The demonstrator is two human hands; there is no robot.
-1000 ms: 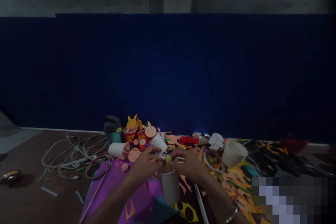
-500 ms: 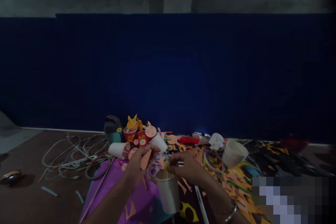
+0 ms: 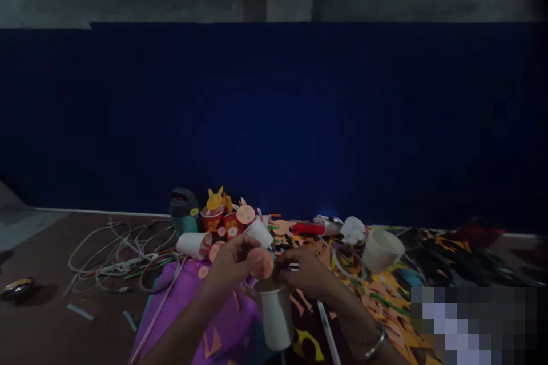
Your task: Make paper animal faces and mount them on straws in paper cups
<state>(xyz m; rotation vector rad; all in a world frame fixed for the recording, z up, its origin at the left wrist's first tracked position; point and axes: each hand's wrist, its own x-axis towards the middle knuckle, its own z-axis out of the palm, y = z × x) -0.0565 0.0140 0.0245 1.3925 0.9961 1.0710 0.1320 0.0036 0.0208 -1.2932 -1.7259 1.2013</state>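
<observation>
A round peach paper disc (image 3: 263,263) is pinched between the thumb and fingers of my left hand (image 3: 233,265), its flat face turned towards me. It hangs over the mouth of a white paper cup (image 3: 276,319), which stands upright below and between my hands. At the right of the cup's rim is my right hand (image 3: 302,268), its fingers drawn together beside the disc. What those fingertips hold, if anything, is hidden. Purple paper (image 3: 180,308) lies under my left forearm.
Behind my hands are red cups (image 3: 213,220) with paper animal faces, tipped white cups (image 3: 194,245) and a teal-and-dark bottle (image 3: 184,214). White cables (image 3: 115,262) lie coiled at left. To the right are a cream cup (image 3: 382,251), a tape ring (image 3: 349,262) and scattered paper scraps (image 3: 385,319).
My left hand has moved slightly right and turned the peach disc from edge-on to face-on above the cup. Yellow strips seen at the cup's mouth before are now hidden. The right hand hardly moved.
</observation>
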